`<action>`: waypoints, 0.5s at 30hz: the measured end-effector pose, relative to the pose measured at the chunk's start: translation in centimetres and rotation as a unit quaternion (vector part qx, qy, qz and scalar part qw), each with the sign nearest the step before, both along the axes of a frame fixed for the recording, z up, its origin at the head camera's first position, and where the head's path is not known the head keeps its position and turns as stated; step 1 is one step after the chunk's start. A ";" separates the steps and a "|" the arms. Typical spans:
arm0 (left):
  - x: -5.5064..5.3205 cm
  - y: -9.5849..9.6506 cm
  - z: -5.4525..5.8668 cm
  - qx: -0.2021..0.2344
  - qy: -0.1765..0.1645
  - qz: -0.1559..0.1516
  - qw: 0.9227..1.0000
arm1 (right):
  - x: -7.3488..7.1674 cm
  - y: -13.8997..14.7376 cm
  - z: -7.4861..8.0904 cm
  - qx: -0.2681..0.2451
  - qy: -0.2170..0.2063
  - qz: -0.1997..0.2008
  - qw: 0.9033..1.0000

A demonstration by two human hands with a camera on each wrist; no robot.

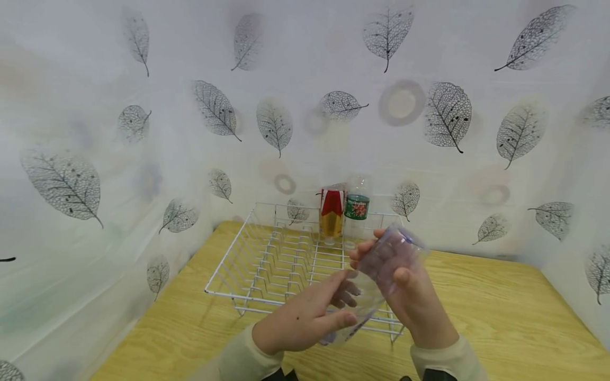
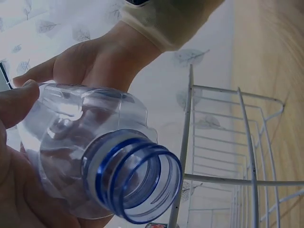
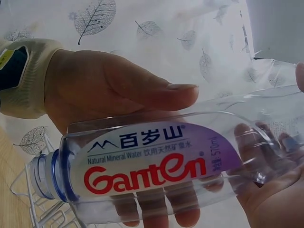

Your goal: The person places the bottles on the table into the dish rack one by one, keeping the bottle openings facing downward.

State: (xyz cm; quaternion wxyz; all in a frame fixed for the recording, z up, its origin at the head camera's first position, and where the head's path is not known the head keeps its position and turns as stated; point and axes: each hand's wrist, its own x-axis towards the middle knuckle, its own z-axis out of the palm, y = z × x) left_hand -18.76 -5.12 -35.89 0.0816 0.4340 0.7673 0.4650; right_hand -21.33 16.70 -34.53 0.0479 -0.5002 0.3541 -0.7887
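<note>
A clear plastic water bottle (image 1: 369, 299) is held tilted between both hands in front of the wire rack. Its purple-and-white label (image 3: 147, 159) reads "Ganten", and the right wrist view shows it lying nearly sideways. The mouth (image 2: 152, 185) has no cap, and a blue ring circles the neck. My right hand (image 1: 412, 288) grips the bottle, thumb on one side and fingers on the other, visible through the plastic. At the other end, the left hand (image 1: 307, 317) holds it with thumb and bent fingers. No liquid shows inside.
A white wire dish rack (image 1: 231, 247) stands on the wood-patterned table (image 1: 495, 312). At its back are a red-and-yellow bottle (image 1: 332, 211) and a green-labelled clear bottle (image 1: 357, 207), both neck down. A leaf-printed curtain (image 1: 305, 53) encloses the table's back and sides.
</note>
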 end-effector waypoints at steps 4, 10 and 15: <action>-0.1 0.1 0.0 0.002 -0.011 -0.004 1.000 | 0.2 0.4 0.1 0.014 0.002 -0.026 1.000; -0.7 -0.6 0.0 -0.025 0.027 0.050 0.998 | 0.2 1.5 0.9 0.013 -0.002 -0.060 0.998; -1.9 -2.7 0.2 -0.052 0.046 0.145 0.987 | -0.3 3.1 1.6 -0.006 0.006 -0.070 0.997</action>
